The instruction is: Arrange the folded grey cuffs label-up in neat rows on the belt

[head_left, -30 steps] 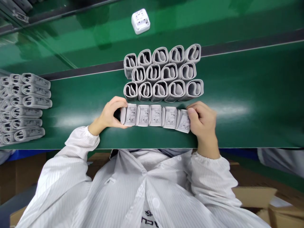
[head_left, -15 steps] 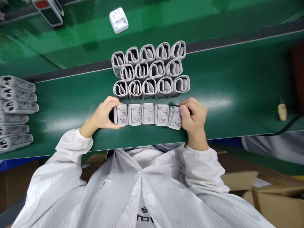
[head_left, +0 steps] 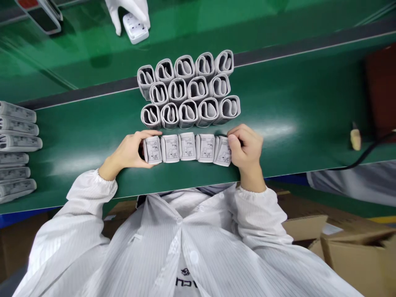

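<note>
A row of several folded grey printed cuffs (head_left: 187, 146) lies near the front edge of the green table, printed faces up. My left hand (head_left: 131, 152) grips the left end of the row, thumb below and fingers above the end cuff. At the right end, my right hand (head_left: 246, 149) has its curled fingers and thumb closed on the last cuff (head_left: 222, 152), which is slightly tilted. Just beyond the row stand three lines of rolled cuffs (head_left: 188, 112), their coiled ends facing up.
More folded cuffs (head_left: 19, 141) are stacked at the far left. Another person's white-gloved hand (head_left: 133, 9) is at a white device (head_left: 136, 29) across the table. A small tan-handled tool (head_left: 355, 139) and black cable (head_left: 360, 161) lie right; cardboard boxes (head_left: 359, 264) are below.
A white-gloved hand has come in at the top and reached the white device. The whole view has shifted, moving everything slightly left. My hands keep their hold on the row's ends.
</note>
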Demonstrator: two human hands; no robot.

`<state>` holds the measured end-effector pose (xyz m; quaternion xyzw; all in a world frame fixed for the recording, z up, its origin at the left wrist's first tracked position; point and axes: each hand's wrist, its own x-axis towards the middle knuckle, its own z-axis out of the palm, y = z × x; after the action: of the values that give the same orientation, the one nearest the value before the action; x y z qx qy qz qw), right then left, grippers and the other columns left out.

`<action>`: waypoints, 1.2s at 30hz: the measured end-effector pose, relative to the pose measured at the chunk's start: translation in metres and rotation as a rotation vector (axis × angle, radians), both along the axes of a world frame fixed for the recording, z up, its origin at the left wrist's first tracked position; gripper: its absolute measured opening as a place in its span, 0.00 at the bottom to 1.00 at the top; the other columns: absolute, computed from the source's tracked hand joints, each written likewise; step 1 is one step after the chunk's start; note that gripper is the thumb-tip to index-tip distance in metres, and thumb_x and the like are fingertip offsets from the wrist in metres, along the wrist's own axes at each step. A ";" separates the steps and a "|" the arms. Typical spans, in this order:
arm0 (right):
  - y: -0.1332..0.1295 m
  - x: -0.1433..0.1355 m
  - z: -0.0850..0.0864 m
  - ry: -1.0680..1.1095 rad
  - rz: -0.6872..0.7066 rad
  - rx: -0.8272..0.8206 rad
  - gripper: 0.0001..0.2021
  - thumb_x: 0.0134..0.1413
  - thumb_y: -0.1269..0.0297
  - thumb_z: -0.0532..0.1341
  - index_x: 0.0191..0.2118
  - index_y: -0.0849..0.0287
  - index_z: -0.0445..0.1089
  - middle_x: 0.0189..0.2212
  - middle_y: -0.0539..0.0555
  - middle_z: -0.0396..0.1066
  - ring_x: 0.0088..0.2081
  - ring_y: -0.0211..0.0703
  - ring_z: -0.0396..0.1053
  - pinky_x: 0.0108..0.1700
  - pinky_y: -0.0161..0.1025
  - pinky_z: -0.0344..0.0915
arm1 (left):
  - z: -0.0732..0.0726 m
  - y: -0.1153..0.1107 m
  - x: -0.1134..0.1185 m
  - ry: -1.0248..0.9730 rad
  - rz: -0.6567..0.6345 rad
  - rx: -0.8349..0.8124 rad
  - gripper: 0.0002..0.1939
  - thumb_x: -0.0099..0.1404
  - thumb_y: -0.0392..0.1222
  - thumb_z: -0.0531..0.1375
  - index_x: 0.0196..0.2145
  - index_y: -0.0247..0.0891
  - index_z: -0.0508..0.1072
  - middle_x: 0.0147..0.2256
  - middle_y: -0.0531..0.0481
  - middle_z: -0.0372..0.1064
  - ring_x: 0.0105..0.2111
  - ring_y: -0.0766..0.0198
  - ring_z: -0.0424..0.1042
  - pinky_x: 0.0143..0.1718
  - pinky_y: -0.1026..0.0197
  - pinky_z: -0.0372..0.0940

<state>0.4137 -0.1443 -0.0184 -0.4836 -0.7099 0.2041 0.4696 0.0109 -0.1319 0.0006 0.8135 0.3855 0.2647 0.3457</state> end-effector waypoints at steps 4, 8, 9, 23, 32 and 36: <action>0.000 0.000 0.000 -0.002 0.010 0.003 0.22 0.77 0.52 0.59 0.29 0.53 0.64 0.28 0.53 0.72 0.30 0.46 0.68 0.33 0.47 0.63 | 0.000 0.001 0.002 -0.014 0.008 0.000 0.44 0.50 0.51 0.81 0.58 0.46 0.66 0.60 0.38 0.82 0.60 0.45 0.84 0.53 0.49 0.80; 0.000 0.000 0.000 -0.011 0.009 0.029 0.21 0.78 0.54 0.59 0.29 0.53 0.64 0.28 0.52 0.72 0.30 0.45 0.69 0.33 0.46 0.63 | 0.001 0.002 0.002 -0.014 0.010 -0.006 0.44 0.50 0.51 0.81 0.58 0.46 0.66 0.59 0.38 0.82 0.59 0.46 0.85 0.51 0.51 0.80; 0.000 0.000 0.000 -0.009 0.011 0.037 0.21 0.78 0.54 0.59 0.29 0.53 0.64 0.29 0.52 0.72 0.30 0.45 0.70 0.33 0.46 0.62 | 0.001 0.002 0.002 -0.009 0.011 -0.011 0.44 0.50 0.51 0.81 0.58 0.46 0.66 0.59 0.38 0.82 0.59 0.46 0.85 0.51 0.52 0.80; 0.000 0.000 -0.001 -0.012 0.013 0.022 0.21 0.78 0.54 0.59 0.29 0.53 0.63 0.29 0.52 0.72 0.30 0.45 0.69 0.33 0.46 0.62 | 0.006 0.003 0.002 0.029 -0.012 0.006 0.41 0.55 0.55 0.79 0.60 0.45 0.69 0.60 0.39 0.81 0.58 0.48 0.85 0.53 0.52 0.80; 0.000 0.000 -0.001 -0.011 0.012 0.022 0.21 0.78 0.54 0.59 0.29 0.53 0.64 0.29 0.52 0.72 0.30 0.45 0.70 0.33 0.46 0.63 | 0.006 0.009 -0.005 0.114 -0.066 0.048 0.54 0.54 0.75 0.76 0.68 0.41 0.71 0.59 0.36 0.81 0.57 0.43 0.83 0.59 0.46 0.78; 0.000 0.000 0.000 -0.017 0.005 -0.017 0.21 0.78 0.53 0.59 0.29 0.53 0.64 0.28 0.52 0.72 0.30 0.46 0.69 0.34 0.47 0.63 | 0.005 0.009 -0.004 0.076 -0.102 0.115 0.46 0.61 0.71 0.73 0.67 0.42 0.73 0.59 0.37 0.81 0.58 0.44 0.82 0.58 0.46 0.78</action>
<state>0.4136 -0.1442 -0.0179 -0.4875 -0.7132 0.2073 0.4591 0.0065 -0.1228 0.0051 0.8602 0.3404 0.2373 0.2965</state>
